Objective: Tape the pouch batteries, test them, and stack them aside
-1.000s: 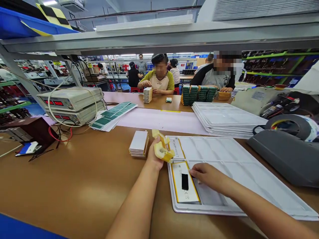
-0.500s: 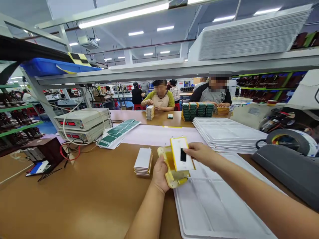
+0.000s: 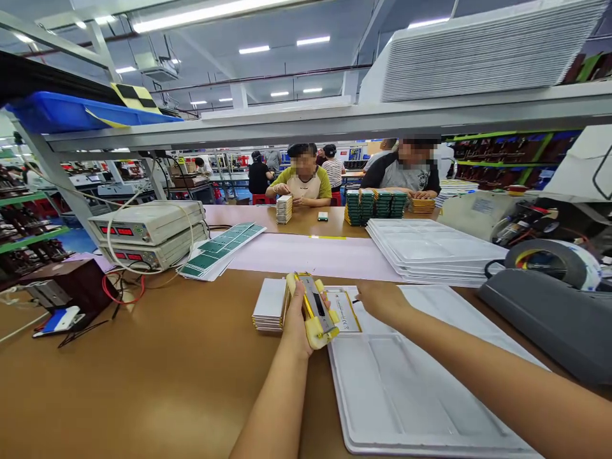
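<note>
My left hand is closed around a yellow plastic holder, tilted above the table. Inside the holder shows a grey flat panel with a dark strip along its middle. To its right, a flat battery pack with printed marks and yellow edges lies at the near-left corner area of the white tray. Above the tray, just right of that pack, my right hand has its fingers pinched together. Something small and dark shows at its fingertips, too small to name. Behind my left hand stands a stack of white flat packs.
Green sheets and two stacked meters stand at the left. More white trays are piled behind, with a grey machine at the right. A shelf beam crosses overhead. Two people sit opposite.
My right hand no longer holds the white panel with the black patch and has drawn slightly away from the holder. The holder has turned, and the printed pack in the tray now shows.
</note>
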{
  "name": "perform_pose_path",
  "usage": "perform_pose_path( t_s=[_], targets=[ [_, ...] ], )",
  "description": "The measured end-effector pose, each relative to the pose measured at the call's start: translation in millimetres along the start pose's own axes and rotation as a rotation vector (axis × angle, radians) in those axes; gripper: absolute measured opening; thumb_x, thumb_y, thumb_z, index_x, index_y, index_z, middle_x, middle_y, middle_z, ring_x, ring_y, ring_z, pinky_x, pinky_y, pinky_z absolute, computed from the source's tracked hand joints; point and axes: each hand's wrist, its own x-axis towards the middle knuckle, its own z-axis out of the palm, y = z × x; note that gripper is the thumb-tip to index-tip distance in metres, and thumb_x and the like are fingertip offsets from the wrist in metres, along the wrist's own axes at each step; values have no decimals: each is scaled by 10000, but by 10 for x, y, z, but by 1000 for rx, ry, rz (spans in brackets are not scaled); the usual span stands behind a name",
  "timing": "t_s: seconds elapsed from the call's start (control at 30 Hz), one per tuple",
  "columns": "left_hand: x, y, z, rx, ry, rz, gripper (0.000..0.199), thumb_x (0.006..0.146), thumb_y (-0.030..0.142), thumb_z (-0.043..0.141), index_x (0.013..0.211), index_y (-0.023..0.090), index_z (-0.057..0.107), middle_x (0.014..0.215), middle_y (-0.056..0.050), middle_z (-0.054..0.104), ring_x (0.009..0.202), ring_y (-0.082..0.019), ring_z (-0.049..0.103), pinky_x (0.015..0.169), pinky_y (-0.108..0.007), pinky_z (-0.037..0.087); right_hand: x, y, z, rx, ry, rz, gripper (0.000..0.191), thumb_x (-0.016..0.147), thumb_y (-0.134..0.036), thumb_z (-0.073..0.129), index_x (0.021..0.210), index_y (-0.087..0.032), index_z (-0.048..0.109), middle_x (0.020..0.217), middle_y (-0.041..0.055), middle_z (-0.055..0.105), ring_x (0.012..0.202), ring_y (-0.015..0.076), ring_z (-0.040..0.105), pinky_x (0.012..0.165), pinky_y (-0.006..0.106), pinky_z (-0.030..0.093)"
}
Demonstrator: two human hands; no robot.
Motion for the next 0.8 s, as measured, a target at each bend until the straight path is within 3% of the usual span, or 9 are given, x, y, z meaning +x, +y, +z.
perform_pose_path(
  t_s=[0.2, 0.37, 0.47, 0.57, 0.63, 0.73, 0.8],
  targets=[
    [42, -54, -47, -39, 77, -65, 534, 627, 604, 555, 868, 129, 589, 679, -48, 581, 591, -155, 566, 587, -299, 475, 160, 29, 224, 123, -72, 27, 72, 789, -227, 503, 765, -167, 535, 880, 96, 626, 838, 252, 567, 642, 315, 385],
    [78, -47, -107, -92, 117, -101, 589, 609, 642, 539, 874, 118, 583, 697, -74, 589, 618, -169, 572, 583, -298, 467, 285, 34, 286, 360, -201, 127, 385, 862, -425, 340, 625, -166, 499, 619, 50, 589, 548, 154, 547, 494, 257, 374],
    [57, -28, -101, -103, 105, -106, 582, 607, 639, 546, 861, 117, 582, 683, -71, 587, 608, -164, 568, 592, -297, 462, 284, -98, 307, 491, -248, 157, 353, 836, -396, 414, 590, -158, 498, 497, 18, 525, 416, 105, 458, 419, 227, 334],
    [21, -4, -85, -92, 62, -88, 574, 605, 639, 548, 857, 125, 580, 672, -66, 590, 608, -178, 569, 592, -314, 460, 295, -187, 203, 566, -214, 187, 204, 776, -265, 522, 613, -142, 525, 517, 28, 542, 438, 111, 463, 411, 220, 321],
    [-3, 12, -70, -100, 44, -65, 579, 611, 640, 540, 875, 126, 581, 685, -68, 597, 623, -189, 574, 599, -324, 459, 327, -178, 47, 598, -127, 192, 148, 788, -228, 501, 696, -123, 548, 663, 78, 599, 556, 136, 522, 458, 222, 343],
    [-35, 28, -37, -150, 24, -40, 569, 631, 626, 534, 918, 137, 582, 707, -67, 613, 636, -192, 582, 626, -335, 458, 351, -172, -212, 664, -44, 126, 228, 854, -270, 393, 832, -108, 552, 856, 116, 617, 701, 155, 557, 522, 220, 371],
    [-54, 22, -15, -197, -41, -33, 543, 660, 605, 519, 951, 151, 581, 751, -73, 631, 666, -204, 593, 643, -345, 456, 299, -251, -322, 724, -73, 33, 257, 869, -286, 362, 862, -121, 558, 869, 87, 628, 712, 140, 566, 540, 204, 383]
  ],
)
